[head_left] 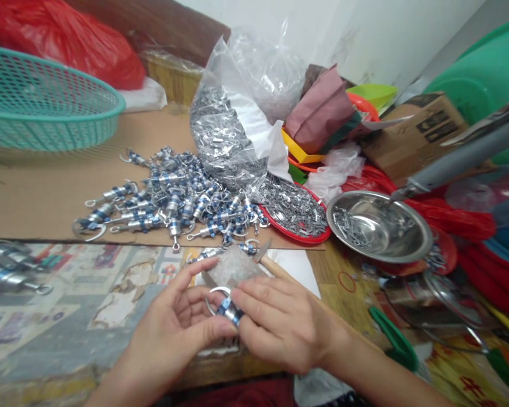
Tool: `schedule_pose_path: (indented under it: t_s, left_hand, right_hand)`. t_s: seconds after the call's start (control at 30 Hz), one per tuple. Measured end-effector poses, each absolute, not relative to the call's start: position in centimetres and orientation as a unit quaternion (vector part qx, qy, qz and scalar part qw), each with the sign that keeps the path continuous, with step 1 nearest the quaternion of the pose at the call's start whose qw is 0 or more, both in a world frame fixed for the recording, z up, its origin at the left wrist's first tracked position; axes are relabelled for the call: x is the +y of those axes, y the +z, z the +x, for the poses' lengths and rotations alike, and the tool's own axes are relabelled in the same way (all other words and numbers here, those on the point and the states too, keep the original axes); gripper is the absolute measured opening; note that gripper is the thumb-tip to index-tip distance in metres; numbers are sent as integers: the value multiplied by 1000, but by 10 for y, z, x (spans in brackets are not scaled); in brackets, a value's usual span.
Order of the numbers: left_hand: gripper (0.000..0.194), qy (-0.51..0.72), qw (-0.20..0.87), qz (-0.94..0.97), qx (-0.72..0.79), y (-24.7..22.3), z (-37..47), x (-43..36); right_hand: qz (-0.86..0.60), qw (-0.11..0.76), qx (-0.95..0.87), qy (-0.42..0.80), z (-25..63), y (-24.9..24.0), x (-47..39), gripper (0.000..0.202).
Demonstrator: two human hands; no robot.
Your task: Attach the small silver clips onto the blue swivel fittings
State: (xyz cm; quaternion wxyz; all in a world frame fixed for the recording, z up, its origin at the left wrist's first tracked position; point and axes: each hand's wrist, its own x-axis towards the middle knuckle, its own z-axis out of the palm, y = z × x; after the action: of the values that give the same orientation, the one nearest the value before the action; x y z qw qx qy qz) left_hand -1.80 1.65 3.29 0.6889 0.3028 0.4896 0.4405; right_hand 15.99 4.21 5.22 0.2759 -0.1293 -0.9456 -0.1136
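Observation:
Between both hands is a small metal cylinder [229,308] with blue bands and a curved silver hook. My left hand [176,316] supports it from the left, thumb pressed against its lower end and fingers curled behind. My right hand [275,319] closes over its right side, its fingers hiding part of it. Just behind them lies a grey block [233,265], and beside that a pointed blade with a wooden handle [275,267]. A heap of similar blue-banded metal pieces [173,198] spreads over the cardboard [38,192] beyond the hands.
A plastic bag of small metal parts [224,135] leans behind a red plate [288,237] of the same parts. To its right stand a steel bowl [422,237] and a grey metal bar [470,150]. A green basket [59,121] occupies the back left; more banded pieces [8,274] lie left.

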Motion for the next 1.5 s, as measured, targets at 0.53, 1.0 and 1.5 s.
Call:
schedule_pose_path:
  t_s: [0.53, 1.0, 1.5]
  left_hand:
    - [72, 433, 687, 304, 498, 35, -18, 17]
    - [75, 414, 696, 338, 480, 28, -22, 21]
    - [74, 426, 694, 293, 502, 37, -17, 18]
  right_hand:
    - [-96, 251, -951, -155, 168, 48, 38, 12]
    - [-139, 221, -951, -167, 166, 47, 28, 18]
    - [-581, 122, -797, 112, 232, 17, 28, 15]
